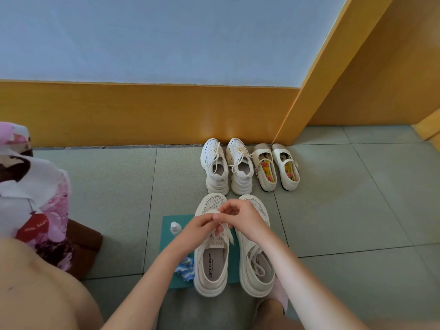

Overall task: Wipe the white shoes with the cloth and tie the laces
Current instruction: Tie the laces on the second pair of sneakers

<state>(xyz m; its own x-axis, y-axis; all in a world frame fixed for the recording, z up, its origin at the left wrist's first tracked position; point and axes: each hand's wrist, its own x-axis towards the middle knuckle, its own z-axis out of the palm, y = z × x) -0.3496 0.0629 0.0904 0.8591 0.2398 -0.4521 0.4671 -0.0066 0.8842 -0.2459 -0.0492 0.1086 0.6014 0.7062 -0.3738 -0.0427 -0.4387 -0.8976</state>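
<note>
You are mid-way through the tying: on the teal mat (166, 225) in front of you stand two white shoes, and both hands work over the near-left shoe (210, 265). Your left hand (200, 226) and right hand (240, 216) meet above its tongue, fingers curled and pinching the laces (223, 232). The right shoe (256, 234) shows loose laces (256, 260), so it appears untied. The cloth (185, 267) lies crumpled beside the left shoe; whether wiping is finished cannot be told.
</note>
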